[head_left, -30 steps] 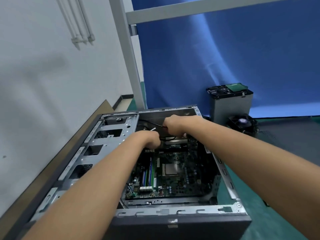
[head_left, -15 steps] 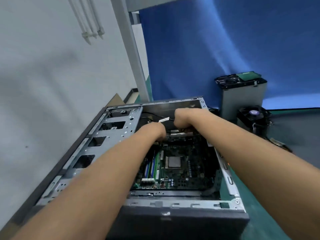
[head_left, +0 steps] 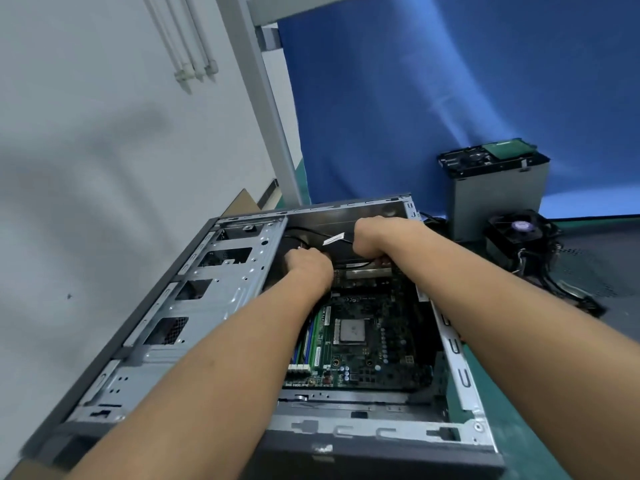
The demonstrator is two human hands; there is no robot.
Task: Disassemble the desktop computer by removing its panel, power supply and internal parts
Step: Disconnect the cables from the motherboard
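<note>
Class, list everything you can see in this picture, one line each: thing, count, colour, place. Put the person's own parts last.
computer case: 1, grey, centre, lying open on the mat
motherboard: 1, dark green, inside the case
processor: 1, silver, middle of the motherboard
memory slots: several, blue and green, motherboard's left edge
black cable: 1, black with a white label, far end of the case
metal box: 1, grey, right rear
fan: 1, black, in front of the metal box
mat: 1, green, under the case
backdrop: 1, blue, behind
pipes: 3, white, wall, upper left
left hand: 1, reaching into the far end, fingers hidden
right hand: 1, fisted where the black cable ends
</note>
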